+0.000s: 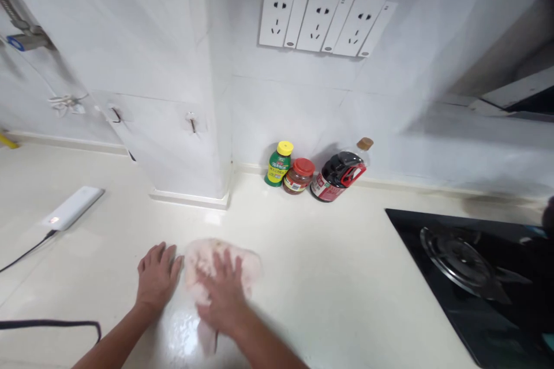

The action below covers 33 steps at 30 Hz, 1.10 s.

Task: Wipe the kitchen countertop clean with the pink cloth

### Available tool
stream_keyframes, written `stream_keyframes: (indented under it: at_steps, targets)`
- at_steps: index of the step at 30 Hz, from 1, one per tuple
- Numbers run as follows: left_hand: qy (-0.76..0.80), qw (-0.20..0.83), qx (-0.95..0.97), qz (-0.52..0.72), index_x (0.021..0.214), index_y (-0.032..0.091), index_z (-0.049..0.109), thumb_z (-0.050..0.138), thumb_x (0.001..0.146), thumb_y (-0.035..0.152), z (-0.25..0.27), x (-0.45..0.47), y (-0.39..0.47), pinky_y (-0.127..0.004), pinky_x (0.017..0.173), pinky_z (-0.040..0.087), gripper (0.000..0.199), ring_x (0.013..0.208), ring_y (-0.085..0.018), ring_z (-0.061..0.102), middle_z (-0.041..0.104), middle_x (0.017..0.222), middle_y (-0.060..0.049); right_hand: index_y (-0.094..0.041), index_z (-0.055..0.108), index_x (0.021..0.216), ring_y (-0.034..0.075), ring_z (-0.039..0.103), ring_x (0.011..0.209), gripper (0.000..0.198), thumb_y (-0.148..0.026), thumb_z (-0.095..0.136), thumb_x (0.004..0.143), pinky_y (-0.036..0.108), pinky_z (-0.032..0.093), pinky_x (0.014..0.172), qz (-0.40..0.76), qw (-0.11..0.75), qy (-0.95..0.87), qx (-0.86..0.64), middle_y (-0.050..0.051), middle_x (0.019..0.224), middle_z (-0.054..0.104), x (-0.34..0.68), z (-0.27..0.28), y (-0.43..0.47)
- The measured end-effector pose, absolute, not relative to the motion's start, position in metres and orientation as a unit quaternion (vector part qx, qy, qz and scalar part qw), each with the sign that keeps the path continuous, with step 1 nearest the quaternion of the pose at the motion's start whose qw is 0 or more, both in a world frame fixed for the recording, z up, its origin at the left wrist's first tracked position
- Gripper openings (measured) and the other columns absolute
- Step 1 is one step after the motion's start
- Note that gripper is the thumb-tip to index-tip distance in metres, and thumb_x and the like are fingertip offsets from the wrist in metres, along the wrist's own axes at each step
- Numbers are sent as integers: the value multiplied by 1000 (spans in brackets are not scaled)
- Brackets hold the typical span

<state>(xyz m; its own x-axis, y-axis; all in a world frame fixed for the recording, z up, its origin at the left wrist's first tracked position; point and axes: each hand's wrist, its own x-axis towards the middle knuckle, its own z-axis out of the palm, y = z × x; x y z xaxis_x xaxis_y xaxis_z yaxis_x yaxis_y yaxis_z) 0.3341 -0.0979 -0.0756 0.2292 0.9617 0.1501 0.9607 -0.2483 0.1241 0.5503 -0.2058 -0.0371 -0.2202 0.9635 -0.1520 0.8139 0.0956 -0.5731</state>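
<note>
A pale pink cloth lies spread on the white countertop. My right hand rests on it with the fingers spread, pressing it flat; the hand is slightly blurred and covers the cloth's middle. One narrow end of the cloth hangs out below the palm. Just left of the cloth, my left hand lies palm down on the bare counter, fingers stretched out and holding nothing.
Against the wall stand a green bottle with a yellow cap, a red-lidded jar and a large dark sauce bottle. A black gas stove is at right. A white power bank with a cable lies left, beside a wall column.
</note>
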Motion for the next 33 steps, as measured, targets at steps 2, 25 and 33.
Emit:
stream_keyframes:
  at_steps: [2, 25, 33]
  targets:
    - [614, 6, 783, 94, 132, 15, 61, 28, 101, 45, -76, 333, -97, -52, 113, 34, 54, 139, -33, 40, 52, 146, -20, -42, 38, 156, 37, -3, 159, 73, -61, 62, 90, 67, -2, 123, 300, 149, -781, -527, 5, 174, 6, 530, -34, -232]
    - [629, 6, 774, 69, 134, 14, 57, 27, 99, 50, -74, 344, -94, -56, 116, 31, 59, 143, -37, 35, 46, 150, -22, -19, 41, 155, 48, 19, 153, 71, -54, 38, 94, 82, 15, 110, 64, 145, -210, -965, 26, 164, 31, 826, -95, -380]
    - [630, 27, 773, 77, 132, 14, 58, 29, 98, 50, -66, 346, -95, -58, 115, 32, 58, 142, -38, 37, 47, 149, -23, -38, 46, 152, 42, 7, 158, 74, -57, 68, 84, 73, 1, 120, 213, 149, -684, -681, 7, 173, 18, 598, -57, -315]
